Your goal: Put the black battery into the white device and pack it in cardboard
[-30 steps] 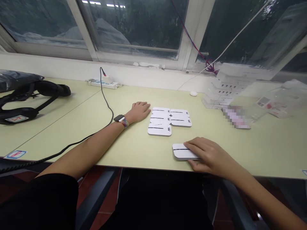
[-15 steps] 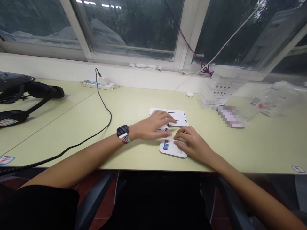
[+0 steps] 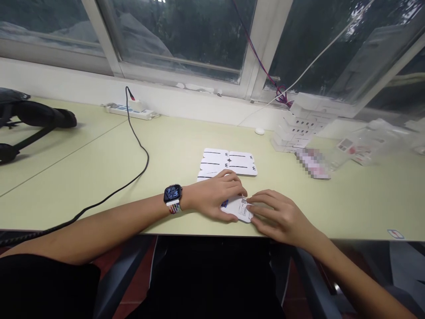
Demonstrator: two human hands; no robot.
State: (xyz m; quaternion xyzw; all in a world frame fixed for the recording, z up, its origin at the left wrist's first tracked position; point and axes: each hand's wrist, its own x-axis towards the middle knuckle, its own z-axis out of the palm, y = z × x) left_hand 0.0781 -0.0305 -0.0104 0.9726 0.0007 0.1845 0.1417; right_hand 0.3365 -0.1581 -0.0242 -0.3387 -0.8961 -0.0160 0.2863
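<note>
At the near edge of the table (image 3: 348,195), one rounded white slab (image 3: 241,208) is held, its printed face turned up and its blue label partly covered. The slab is spanned by the left hand (image 3: 217,197): its far edge is reached by the bent fingers, its near edge by the thumb, so that it is pinched across its width. Its right end is touched by the fingertips of the right hand (image 3: 283,217), which are set a little apart; whether any pinch is made there cannot be told. On the left wrist, a dark smartwatch (image 3: 173,193) with a multicoloured band is worn.

Just beyond the left hand, a group of white pieces (image 3: 242,164) is laid flat, marked with black lines and W-shaped signs: three lines in the left part, two in the right. The nearest left portion is partly hidden by the hand.

Along the wall, a power strip (image 3: 144,114) is placed, with a black cable (image 3: 148,156) trailed down toward the near left. Farther right are listed a small white round object (image 3: 259,131), a stack of white boxes (image 3: 295,128), a pixelated flat item (image 3: 314,163) and a clear plastic bag (image 3: 375,137). At far left, black strapped gear (image 3: 36,116) is cut off by the frame.
</note>
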